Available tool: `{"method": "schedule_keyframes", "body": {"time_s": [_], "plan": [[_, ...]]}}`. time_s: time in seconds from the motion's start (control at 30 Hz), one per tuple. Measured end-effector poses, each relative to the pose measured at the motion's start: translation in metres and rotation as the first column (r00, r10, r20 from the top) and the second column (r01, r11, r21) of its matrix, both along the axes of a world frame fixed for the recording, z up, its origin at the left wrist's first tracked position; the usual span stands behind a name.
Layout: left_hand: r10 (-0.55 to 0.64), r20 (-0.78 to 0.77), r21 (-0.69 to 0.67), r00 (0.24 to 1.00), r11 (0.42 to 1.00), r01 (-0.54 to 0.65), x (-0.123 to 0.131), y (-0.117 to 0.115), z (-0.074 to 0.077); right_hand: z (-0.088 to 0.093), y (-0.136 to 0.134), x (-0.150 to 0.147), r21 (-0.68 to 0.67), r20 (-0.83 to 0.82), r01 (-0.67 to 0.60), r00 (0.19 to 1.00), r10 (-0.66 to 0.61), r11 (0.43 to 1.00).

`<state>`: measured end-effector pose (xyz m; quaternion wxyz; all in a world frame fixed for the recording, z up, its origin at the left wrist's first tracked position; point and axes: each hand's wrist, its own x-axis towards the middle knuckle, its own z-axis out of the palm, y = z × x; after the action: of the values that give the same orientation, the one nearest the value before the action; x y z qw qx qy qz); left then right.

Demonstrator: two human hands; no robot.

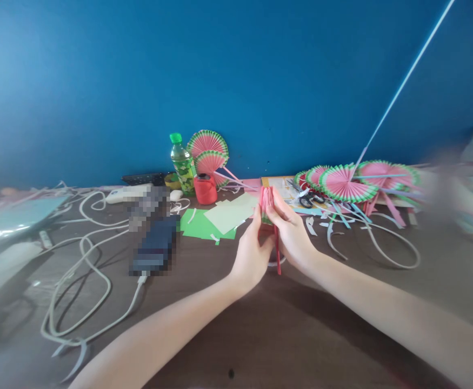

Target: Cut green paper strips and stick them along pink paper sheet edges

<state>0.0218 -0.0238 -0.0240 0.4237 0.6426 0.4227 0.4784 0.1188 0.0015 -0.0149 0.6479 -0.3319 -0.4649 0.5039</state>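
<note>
Between my two hands, above the middle of the table, is a folded pink paper fan point(267, 201) with a green edge, its pleats pressed together. My left hand point(249, 254) closes on its left side, the thumb low near the bottom. From the right, my right hand point(292, 229) grips it, with the thumb across the front. A thin red stick point(278, 254) hangs down from the fan beside my right palm. The far fingers of both hands are partly hidden behind the paper.
Finished round fans point(347, 183) lie at the right, near black scissors point(311, 199) and paper scraps. Other fans point(207, 146) lean on the blue wall beside a green-capped bottle point(182, 162) and a red container point(205, 189). Green paper point(198, 224), a blurred-out phone point(155, 243) and white cables point(84, 265) lie left.
</note>
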Motion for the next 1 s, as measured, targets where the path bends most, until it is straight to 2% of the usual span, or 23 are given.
{"method": "schedule_keyframes", "body": {"time_s": [0.13, 0.33, 0.5, 0.6, 0.7, 0.8, 0.9, 1.0], "plan": [[0.008, -0.013, -0.037, 1.000, 0.999, -0.009, 0.004, -0.007, -0.003, 0.006, -0.010, -0.004, -0.072, -0.065, -0.062, 0.996, 0.057, 0.996], [-0.003, -0.037, 0.016, 0.999, 1.000, 0.003, 0.006, -0.008, -0.007, 0.008, -0.014, -0.005, -0.075, -0.047, -0.083, 0.996, 0.080, 0.994], [0.023, -0.162, 0.081, 0.986, 0.997, -0.010, 0.002, -0.003, -0.007, 0.012, -0.012, -0.004, -0.082, -0.047, -0.085, 0.996, 0.081, 0.993], [0.026, -0.319, 0.113, 0.947, 0.994, 0.011, -0.001, -0.001, -0.003, 0.016, -0.010, -0.003, -0.135, -0.064, -0.059, 0.997, 0.051, 0.989], [0.104, -0.563, 0.208, 0.820, 0.978, 0.019, -0.002, -0.002, 0.005, 0.020, -0.007, -0.001, -0.184, -0.088, -0.039, 0.996, 0.023, 0.982], [0.265, -0.765, 0.349, 0.587, 0.937, 0.032, -0.002, -0.004, 0.014, 0.024, -0.004, 0.001, -0.190, -0.082, -0.045, 0.996, 0.030, 0.981], [0.414, -0.831, 0.472, 0.373, 0.878, 0.077, -0.002, -0.006, 0.017, 0.025, -0.002, 0.002, -0.198, -0.048, -0.054, 0.998, 0.045, 0.979], [0.498, -0.829, 0.538, 0.256, 0.835, 0.114, -0.002, -0.006, 0.014, 0.024, 0.000, 0.003, -0.250, -0.045, -0.060, 0.998, 0.050, 0.966]]}}
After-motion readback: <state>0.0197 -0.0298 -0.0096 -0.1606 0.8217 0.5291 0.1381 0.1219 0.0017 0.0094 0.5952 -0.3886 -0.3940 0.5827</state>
